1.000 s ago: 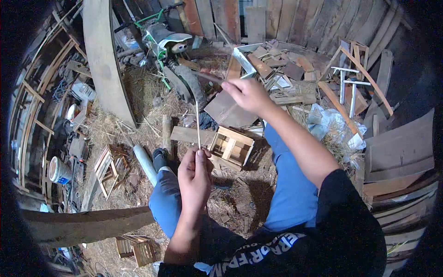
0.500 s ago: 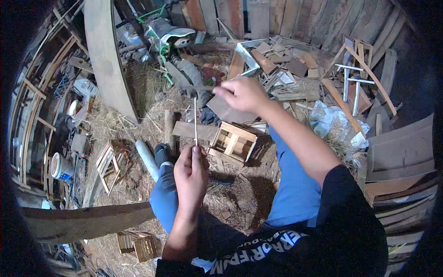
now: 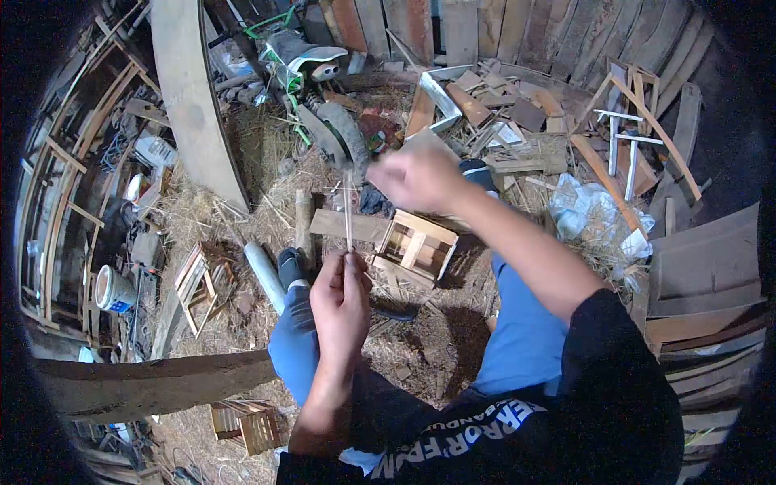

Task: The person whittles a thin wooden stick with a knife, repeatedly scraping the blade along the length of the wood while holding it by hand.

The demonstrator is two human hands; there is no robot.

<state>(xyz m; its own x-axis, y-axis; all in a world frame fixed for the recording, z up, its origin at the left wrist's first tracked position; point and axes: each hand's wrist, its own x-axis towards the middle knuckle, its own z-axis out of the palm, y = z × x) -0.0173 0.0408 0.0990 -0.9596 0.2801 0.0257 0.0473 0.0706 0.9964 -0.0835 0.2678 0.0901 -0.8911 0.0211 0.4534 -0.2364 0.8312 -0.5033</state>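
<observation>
My left hand [image 3: 339,295] is closed round the lower end of a thin pale wooden stick [image 3: 348,218], which points up and away from me. My right hand [image 3: 416,178], smeared by motion, is closed just to the right of the stick's upper end. Whatever it grips cannot be made out. Beyond my left hand, between my legs, a small slatted wooden crate [image 3: 416,249] rests on the straw-covered ground. A flat board [image 3: 347,225] lies beside the crate, behind the stick.
Slatted wooden boxes [image 3: 246,428] sit at lower left, near a horizontal plank [image 3: 153,384]. A white bucket [image 3: 113,288] stands at far left. A green-and-white motorbike [image 3: 303,65], scrap wood [image 3: 501,105] and a plastic bag [image 3: 594,206] lie ahead.
My right hand has moved slightly down beside the stick. The dark, narrow blade-like shape that stuck out left from it no longer shows clearly. My left hand keeps its hold.
</observation>
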